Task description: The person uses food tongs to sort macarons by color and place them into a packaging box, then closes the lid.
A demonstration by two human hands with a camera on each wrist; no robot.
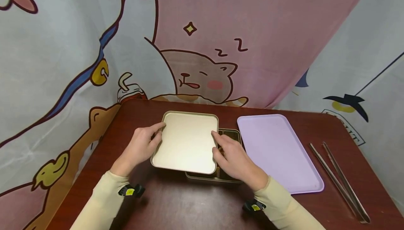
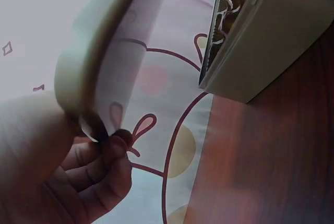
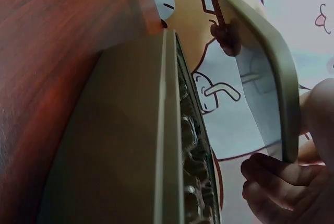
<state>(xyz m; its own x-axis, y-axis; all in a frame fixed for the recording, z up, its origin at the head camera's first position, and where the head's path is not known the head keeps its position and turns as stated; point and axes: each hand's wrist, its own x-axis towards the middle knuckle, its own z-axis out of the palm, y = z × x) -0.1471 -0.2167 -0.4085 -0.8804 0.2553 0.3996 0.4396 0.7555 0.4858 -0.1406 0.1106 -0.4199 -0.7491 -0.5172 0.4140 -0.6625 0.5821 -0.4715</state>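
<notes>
Both hands hold a cream rectangular lid [image 1: 186,142] lifted above a grey-green box [image 1: 228,135] on the dark red table [image 1: 176,205]. My left hand [image 1: 142,147] grips the lid's left edge, my right hand [image 1: 231,158] its right edge. The lid sits shifted left, so the box's right side shows, with dark brown pieces inside. In the left wrist view the fingers [image 2: 99,164] curl under the lid [image 2: 99,41], and the box [image 2: 271,36] stands beyond. In the right wrist view the fingers [image 3: 276,182] pinch the lid [image 3: 271,62] above the box [image 3: 135,145].
A lilac tray [image 1: 277,149] lies right of the box. Long metal tongs [image 1: 341,181] rest near the table's right edge. A cartoon-printed cloth [image 1: 202,40] hangs behind and around the table. The table's front edge is close to my forearms.
</notes>
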